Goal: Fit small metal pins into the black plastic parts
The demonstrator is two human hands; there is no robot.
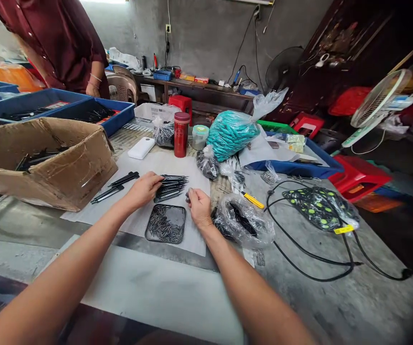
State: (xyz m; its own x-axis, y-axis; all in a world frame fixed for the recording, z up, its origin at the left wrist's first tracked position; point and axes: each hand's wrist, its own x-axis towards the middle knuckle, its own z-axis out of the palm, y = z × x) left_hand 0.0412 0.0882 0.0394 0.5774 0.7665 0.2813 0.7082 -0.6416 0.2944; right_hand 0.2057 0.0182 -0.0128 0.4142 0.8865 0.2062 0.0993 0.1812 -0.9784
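Note:
My left hand [144, 190] reaches to the left end of a row of thin black parts [172, 188] on white foam sheet [195, 242]. Its fingers are closed together at the end of one thin black part. Just right of the row, my right hand [200, 207] is closed in a pinch; something small and dark shows at the fingertips, too small to name. Between and below both hands sits a black tray [184, 235] of small dark metal pins [165, 224]. More black parts [115, 187] lie left of my left hand.
At left stands a cardboard box [73, 163] of black parts, with blue bins [120, 117] behind. A red tumbler [181, 136], teal-filled bag [230, 134] and open plastic bag [264, 230] stand around. A yellow-handled tool [253, 200] and black cable [300, 261] lie right. Another person [63, 43] stands back left.

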